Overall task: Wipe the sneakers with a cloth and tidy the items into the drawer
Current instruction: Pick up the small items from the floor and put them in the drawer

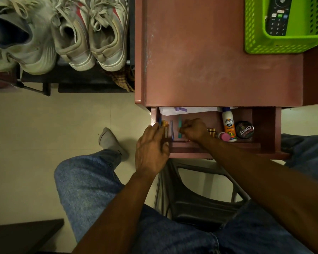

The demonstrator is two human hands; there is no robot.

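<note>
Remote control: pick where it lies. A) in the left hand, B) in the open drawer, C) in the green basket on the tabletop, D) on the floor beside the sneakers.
C: the remote control lies inside the green basket on the tabletop, away from the open drawer.

Green perforated basket (pixel 253 43) sits at far right corner of the reddish table (pixel 218 61), w/ a black TV remote (pixel 277 17) lying inside. Pale tiled floor (pixel 44 134) below; dark chair (pixel 200 204) under the table's front edge.
</note>
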